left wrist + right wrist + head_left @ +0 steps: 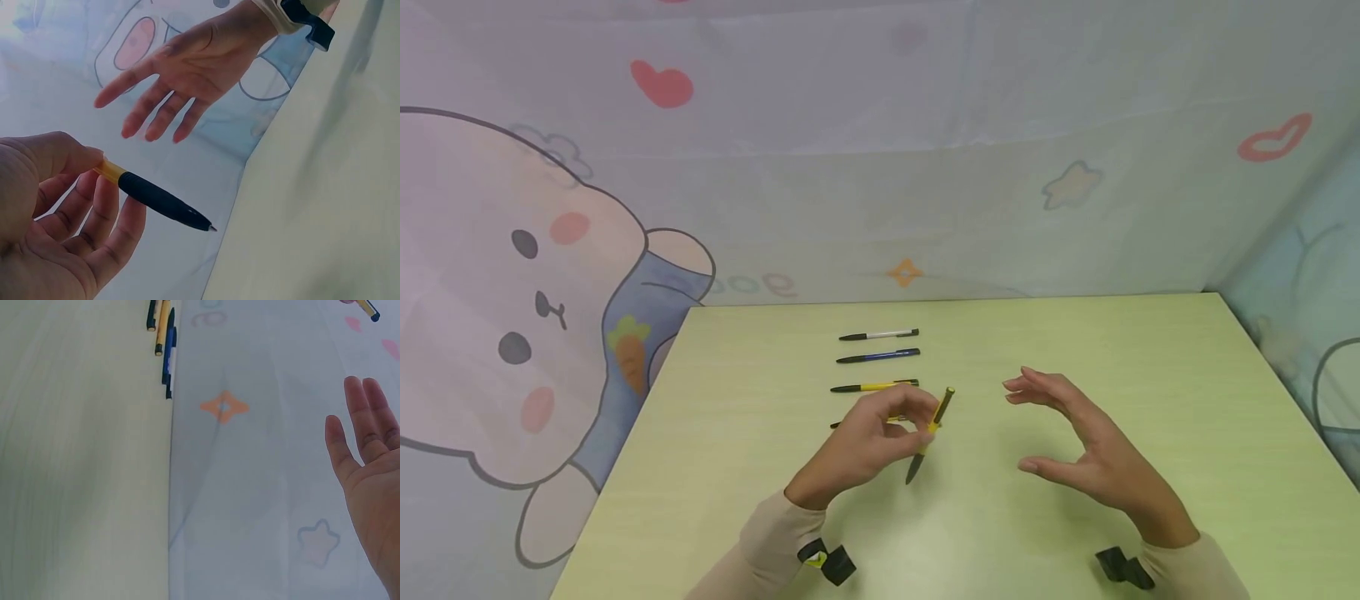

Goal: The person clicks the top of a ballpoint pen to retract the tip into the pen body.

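Note:
A yellow ballpoint pen [933,427] with a black grip is pinched between the thumb and fingers of my left hand [871,442], above the table. Its metal tip points down in the head view; the left wrist view shows the black grip [164,199] sticking out past the fingers. My right hand [1101,458] hovers to the right, apart from the pen, thumb and fingers spread with nothing between them. Beyond and under the left hand lie a white pen [880,335], a blue pen [880,356], a yellow pen [876,387] and another pen [835,425], mostly hidden by that hand.
The pens lie roughly parallel in a column on the pale table [1000,342], black tips to the left. Behind the table's back edge hangs a printed cloth [850,192], with another cloth [1322,275] at the right. Black straps with small blocks [838,567] sit at both wrists.

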`<state>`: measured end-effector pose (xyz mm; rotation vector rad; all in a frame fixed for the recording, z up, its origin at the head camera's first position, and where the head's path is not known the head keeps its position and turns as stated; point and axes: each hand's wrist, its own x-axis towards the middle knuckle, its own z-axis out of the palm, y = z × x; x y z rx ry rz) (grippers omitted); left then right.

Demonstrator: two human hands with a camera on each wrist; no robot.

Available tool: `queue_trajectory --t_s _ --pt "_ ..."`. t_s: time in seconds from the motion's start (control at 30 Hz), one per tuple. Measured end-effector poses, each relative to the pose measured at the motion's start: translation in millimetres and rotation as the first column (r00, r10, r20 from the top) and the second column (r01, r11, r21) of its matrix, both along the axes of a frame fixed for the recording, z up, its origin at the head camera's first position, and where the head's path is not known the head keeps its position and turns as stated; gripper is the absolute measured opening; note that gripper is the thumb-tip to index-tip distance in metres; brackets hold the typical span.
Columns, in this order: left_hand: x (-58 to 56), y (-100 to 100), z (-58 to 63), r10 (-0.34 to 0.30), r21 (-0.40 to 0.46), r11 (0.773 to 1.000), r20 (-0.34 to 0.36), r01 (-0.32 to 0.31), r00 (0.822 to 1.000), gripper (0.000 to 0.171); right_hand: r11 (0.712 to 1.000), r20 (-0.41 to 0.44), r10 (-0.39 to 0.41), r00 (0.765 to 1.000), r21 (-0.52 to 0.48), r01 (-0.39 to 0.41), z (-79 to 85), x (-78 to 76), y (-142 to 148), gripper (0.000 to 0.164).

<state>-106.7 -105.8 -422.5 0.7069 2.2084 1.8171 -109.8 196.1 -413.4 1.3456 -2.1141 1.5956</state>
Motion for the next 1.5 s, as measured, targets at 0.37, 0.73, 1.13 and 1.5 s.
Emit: queue_trajectory --t_s 0.37,0.73,1.13,1.5 --pt "5.4 21.9 3.1 0.03 0.096 0.995 0.032 -0.033 0.999 0.029 1.0 0.025 -0.014 1.0 0.025 0.014 1.3 -3.5 -10.8 0.1" --pt "7.8 36.6 8.4 0.019 0.168 0.985 0.035 -0.024 0.999 0.028 0.999 0.062 -0.028 0.998 0.044 0.025 -8.9 -9.1 -16.2 0.101" --pt "8.4 45.0 11.3 0.045 0.174 0.983 0.04 -0.052 0.998 0.027 0.999 -0.038 0.051 0.998 -0.018 -0.052 11.9 -6.7 -36.1 0.096" --pt "11.9 46.3 12.8 0.049 0.19 0.98 0.063 -0.06 0.997 0.027 0.999 -0.037 0.048 0.998 0.002 -0.048 14.5 -5.8 -44.9 0.098"
